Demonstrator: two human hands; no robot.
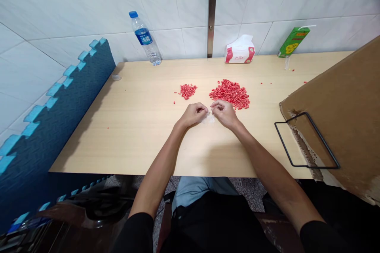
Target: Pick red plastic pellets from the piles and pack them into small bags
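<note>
Close together over the middle of the table, my left hand (194,114) and my right hand (225,114) face each other with fingertips pinched. Whatever either pinch holds is too small to make out. Beneath and between them lie small clear, whitish pieces (209,119), partly covered by my fingers. Just beyond my right hand is a large heap of small red cylindrical pieces (230,93); the hand overlaps its near edge. A smaller pile of similar red pieces (187,91) lies beyond my left hand, with a few strays beside it.
At the wall stand a water bottle (145,39), a tissue pack (240,50) and a tilted green drink carton (293,42). Blue foam mat (62,114) borders the left. A cardboard sheet (335,122) and black wire frame (322,138) stand at the right. A clear cap-like piece (116,77) lies far left.
</note>
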